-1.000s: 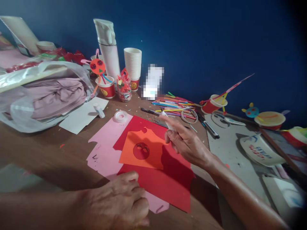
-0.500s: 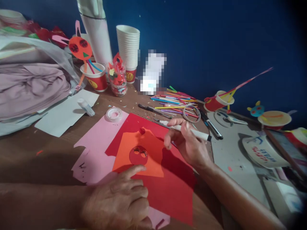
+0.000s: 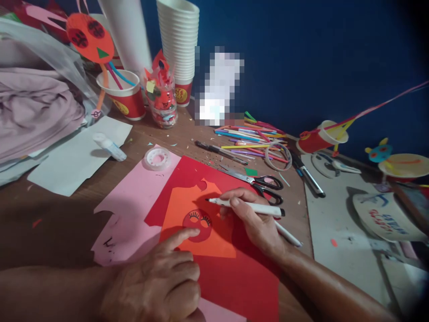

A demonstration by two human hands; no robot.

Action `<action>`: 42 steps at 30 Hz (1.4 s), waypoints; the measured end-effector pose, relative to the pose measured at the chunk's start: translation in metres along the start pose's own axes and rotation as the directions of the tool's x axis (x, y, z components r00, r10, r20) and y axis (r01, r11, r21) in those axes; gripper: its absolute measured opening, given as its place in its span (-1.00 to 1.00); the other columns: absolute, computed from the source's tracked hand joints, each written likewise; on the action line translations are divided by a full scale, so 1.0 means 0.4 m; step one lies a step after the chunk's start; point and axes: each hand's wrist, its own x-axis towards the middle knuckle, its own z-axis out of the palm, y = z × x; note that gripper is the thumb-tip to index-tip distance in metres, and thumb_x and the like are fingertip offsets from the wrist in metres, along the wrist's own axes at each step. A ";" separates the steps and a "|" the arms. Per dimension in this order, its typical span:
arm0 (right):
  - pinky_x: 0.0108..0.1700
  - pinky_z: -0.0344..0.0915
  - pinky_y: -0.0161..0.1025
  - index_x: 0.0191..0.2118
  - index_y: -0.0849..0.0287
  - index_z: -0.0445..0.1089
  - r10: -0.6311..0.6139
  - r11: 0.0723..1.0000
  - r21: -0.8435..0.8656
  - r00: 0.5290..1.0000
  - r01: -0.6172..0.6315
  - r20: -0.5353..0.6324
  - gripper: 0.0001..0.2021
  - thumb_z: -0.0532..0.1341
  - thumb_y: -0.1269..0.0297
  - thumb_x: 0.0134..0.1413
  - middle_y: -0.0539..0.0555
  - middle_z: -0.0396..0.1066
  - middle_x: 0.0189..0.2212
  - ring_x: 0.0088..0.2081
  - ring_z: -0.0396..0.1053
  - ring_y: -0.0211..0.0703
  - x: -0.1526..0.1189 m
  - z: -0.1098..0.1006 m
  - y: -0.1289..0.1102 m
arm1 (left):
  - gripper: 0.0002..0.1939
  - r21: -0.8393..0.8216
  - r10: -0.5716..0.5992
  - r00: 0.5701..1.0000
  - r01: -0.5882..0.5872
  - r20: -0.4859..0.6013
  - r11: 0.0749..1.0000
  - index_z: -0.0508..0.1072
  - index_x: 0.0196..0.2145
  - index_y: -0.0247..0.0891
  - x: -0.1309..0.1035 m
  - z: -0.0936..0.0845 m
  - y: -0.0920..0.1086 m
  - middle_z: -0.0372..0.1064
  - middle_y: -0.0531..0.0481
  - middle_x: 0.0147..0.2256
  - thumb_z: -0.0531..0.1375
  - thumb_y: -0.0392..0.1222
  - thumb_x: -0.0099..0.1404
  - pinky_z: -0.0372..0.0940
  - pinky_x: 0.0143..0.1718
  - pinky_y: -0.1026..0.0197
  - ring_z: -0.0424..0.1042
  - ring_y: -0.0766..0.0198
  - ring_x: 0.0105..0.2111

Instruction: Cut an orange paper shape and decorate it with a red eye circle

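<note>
On the left, the left hand had its index finger stretched out while its other fingers were folded, and it could not be told whether these closed on anything. If this single finger pressed too lightly or off the middle, the red disc with drawn eyelashes could turn or slide on the orange sheet. Towards the right, the right hand pinched a white marker between thumb and fingers; because its dark tip seemed uncovered and pointed over the orange sheet, a small lowering of this hand might leave an unwanted mark there. As for the positions, the disc lay under the left index finger, whose tip seemed to rest on its lower part. The marker's tip was just beyond the disc, apart from it, and the right fingers were to its right, near the scissors.
</note>
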 end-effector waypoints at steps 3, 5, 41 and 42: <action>-0.34 0.34 -0.27 -0.23 0.14 0.43 0.029 0.998 -0.049 0.999 -0.030 -0.016 -0.80 0.21 0.13 0.13 0.03 0.48 -0.45 -0.40 0.44 -0.18 0.001 0.000 -0.005 | -0.75 -0.022 -0.001 1.000 0.001 -0.025 1.000 0.20 -0.58 -0.19 0.001 0.000 -0.002 0.16 0.17 -0.61 0.05 -0.33 0.24 -0.09 0.26 -0.07 0.15 0.36 -0.57; -0.35 0.34 -0.28 -0.20 0.13 0.42 0.046 0.996 -0.071 0.999 -0.047 -0.019 -0.79 0.21 0.13 0.12 0.03 0.49 -0.43 -0.40 0.44 -0.19 0.001 -0.001 -0.007 | -0.76 -0.045 -0.010 1.000 0.010 0.002 0.999 0.21 -0.57 -0.20 0.001 -0.002 -0.006 0.17 0.17 -0.59 0.06 -0.34 0.24 -0.09 0.27 -0.08 0.16 0.37 -0.56; -0.62 0.13 -0.46 -0.53 0.17 0.30 -0.047 0.880 -0.476 0.997 0.016 -0.053 -0.87 0.22 0.34 -0.03 -0.09 0.36 -0.66 -0.63 0.27 -0.36 -0.007 0.011 -0.019 | -0.67 -0.173 -0.107 0.984 0.131 0.143 0.976 0.30 -0.52 -0.25 0.040 -0.008 -0.029 0.30 0.13 -0.55 0.00 -0.14 0.39 -0.16 0.26 0.12 0.34 0.36 -0.45; -0.63 0.12 -0.46 -0.54 0.17 0.30 -0.047 0.872 -0.490 0.998 0.022 -0.039 -0.87 0.21 0.34 -0.03 -0.09 0.35 -0.67 -0.64 0.26 -0.37 -0.006 0.011 -0.020 | -0.68 -0.169 -0.117 0.983 0.140 0.142 0.976 0.30 -0.52 -0.25 0.040 -0.010 -0.029 0.31 0.12 -0.54 0.01 -0.14 0.38 -0.15 0.26 0.12 0.34 0.35 -0.45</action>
